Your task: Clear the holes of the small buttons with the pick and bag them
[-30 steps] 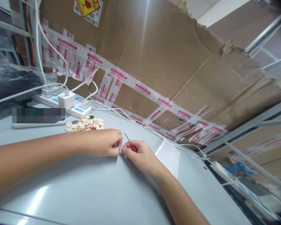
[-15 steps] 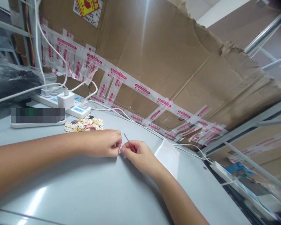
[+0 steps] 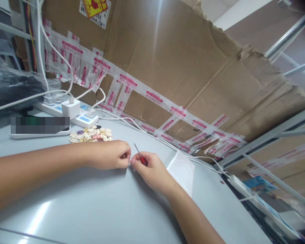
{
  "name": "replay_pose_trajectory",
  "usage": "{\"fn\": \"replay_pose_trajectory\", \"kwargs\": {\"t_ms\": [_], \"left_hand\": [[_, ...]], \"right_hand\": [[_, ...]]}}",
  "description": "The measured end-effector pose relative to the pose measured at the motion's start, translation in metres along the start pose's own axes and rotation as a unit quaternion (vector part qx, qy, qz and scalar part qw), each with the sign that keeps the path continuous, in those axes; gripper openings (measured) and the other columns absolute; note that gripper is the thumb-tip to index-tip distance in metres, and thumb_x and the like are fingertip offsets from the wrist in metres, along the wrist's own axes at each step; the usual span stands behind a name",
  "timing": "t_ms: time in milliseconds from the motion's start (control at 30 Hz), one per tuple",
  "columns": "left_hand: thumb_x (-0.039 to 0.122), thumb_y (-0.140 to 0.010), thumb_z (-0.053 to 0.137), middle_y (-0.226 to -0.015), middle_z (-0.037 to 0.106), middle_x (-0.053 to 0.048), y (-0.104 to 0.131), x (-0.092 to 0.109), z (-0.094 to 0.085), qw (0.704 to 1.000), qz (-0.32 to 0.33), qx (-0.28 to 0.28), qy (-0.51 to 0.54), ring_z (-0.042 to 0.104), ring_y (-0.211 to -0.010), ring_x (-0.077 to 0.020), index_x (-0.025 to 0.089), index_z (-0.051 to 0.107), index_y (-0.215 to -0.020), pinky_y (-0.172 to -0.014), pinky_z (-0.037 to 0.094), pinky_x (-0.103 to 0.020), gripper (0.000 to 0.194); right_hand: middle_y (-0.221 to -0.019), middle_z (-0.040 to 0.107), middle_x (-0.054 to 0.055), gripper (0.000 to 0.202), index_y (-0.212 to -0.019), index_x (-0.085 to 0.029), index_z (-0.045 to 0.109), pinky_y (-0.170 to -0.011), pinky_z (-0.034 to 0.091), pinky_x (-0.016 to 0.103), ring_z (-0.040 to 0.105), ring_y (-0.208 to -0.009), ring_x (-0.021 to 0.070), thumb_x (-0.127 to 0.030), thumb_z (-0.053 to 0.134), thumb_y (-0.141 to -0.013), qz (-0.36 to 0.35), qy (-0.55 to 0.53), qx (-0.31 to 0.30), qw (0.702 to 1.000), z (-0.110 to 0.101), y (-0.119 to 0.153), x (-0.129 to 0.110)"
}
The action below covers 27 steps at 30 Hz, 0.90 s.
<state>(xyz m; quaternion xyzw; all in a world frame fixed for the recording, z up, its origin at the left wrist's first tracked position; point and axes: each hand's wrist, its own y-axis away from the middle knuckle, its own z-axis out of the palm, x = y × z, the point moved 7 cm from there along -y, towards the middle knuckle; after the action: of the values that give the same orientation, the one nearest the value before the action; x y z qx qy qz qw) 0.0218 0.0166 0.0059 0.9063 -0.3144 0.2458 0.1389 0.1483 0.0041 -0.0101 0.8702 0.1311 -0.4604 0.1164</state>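
My right hand (image 3: 152, 171) is closed around a small screwdriver (image 3: 142, 160) with a red handle; its thin metal shaft points up and to the left. Thumb and index finger of that hand are also pinched together, close to my left fingertips. My left hand (image 3: 112, 155) is curled shut, and what it holds is too small and too hidden to make out. Both hands meet just above the grey table (image 3: 91, 203). Behind my left wrist lies a pile of small oval, button-like pieces (image 3: 94, 134), mostly cream, some yellow, pink and purple.
A white power strip (image 3: 85, 120) with a plugged-in charger (image 3: 71, 108) stands at the back left, beside a white-edged device (image 3: 40, 135). White cables run along the cardboard (image 3: 167, 61) at the back. A white sheet (image 3: 183, 171) lies right of my right hand.
Both hands have stayed almost in place. A small silvery bit that showed between the fingertips is now barely visible. The screwdriver has shifted very slightly.
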Motion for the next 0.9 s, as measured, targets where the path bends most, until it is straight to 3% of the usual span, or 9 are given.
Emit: {"fn": "replay_pose_trajectory", "kwargs": {"t_ms": [267, 467, 600, 800, 900], "left_hand": [[0.033, -0.08, 0.048, -0.072, 0.053, 0.0, 0.001, -0.004, -0.002, 0.998, -0.016, -0.01, 0.062, 0.044, -0.062, -0.0136, 0.019, 0.059, -0.086, -0.054, 0.031, -0.025, 0.019], [0.043, -0.085, 0.047, -0.074, 0.053, 0.0, 0.001, -0.008, -0.006, 0.996, -0.03, -0.006, 0.089, 0.043, -0.064, -0.0137, 0.02, 0.061, -0.086, -0.055, 0.031, -0.024, 0.026], [0.046, -0.086, 0.049, -0.077, 0.057, 0.0, 0.002, -0.005, -0.011, 0.995, -0.034, -0.001, 0.095, 0.047, -0.069, -0.0148, 0.021, 0.064, -0.089, -0.059, 0.034, -0.025, 0.029], [0.047, -0.086, 0.049, -0.08, 0.059, -0.001, 0.002, -0.003, -0.014, 0.995, -0.039, -0.001, 0.096, 0.05, -0.07, -0.0155, 0.02, 0.066, -0.092, -0.06, 0.036, -0.025, 0.032], [0.045, -0.087, 0.048, -0.079, 0.059, -0.002, 0.004, -0.002, -0.014, 0.996, -0.04, -0.003, 0.074, 0.049, -0.069, -0.0153, 0.019, 0.064, -0.09, -0.059, 0.036, -0.025, 0.031]], "right_hand": [[-0.056, 0.033, -0.008, 0.026, -0.074, -0.019, 0.052, -0.048, 0.024, 0.023, 0.028, -0.05, 0.0081, -0.041, 0.06, -0.086, 0.028, -0.035, 0.008, 0.999, -0.001, 0.001, 0.0], [-0.047, 0.028, -0.013, 0.026, -0.077, -0.021, 0.051, -0.04, 0.018, 0.02, 0.02, -0.04, 0.0054, -0.042, 0.064, -0.084, 0.075, -0.159, -0.005, 0.984, 0.002, 0.002, 0.002], [-0.043, 0.026, -0.014, 0.026, -0.079, -0.022, 0.048, -0.038, 0.018, 0.019, 0.017, -0.038, 0.0054, -0.044, 0.063, -0.083, 0.085, -0.188, -0.007, 0.978, 0.003, 0.003, 0.001], [-0.047, 0.025, -0.014, 0.027, -0.081, -0.022, 0.048, -0.039, 0.019, 0.02, 0.018, -0.039, 0.0059, -0.046, 0.061, -0.083, 0.073, -0.18, 0.001, 0.981, 0.001, 0.002, 0.001], [-0.051, 0.032, -0.011, 0.024, -0.08, -0.02, 0.054, -0.043, 0.023, 0.022, 0.026, -0.044, 0.0071, -0.042, 0.063, -0.082, 0.047, -0.135, 0.023, 0.989, -0.003, 0.002, -0.001]]}}
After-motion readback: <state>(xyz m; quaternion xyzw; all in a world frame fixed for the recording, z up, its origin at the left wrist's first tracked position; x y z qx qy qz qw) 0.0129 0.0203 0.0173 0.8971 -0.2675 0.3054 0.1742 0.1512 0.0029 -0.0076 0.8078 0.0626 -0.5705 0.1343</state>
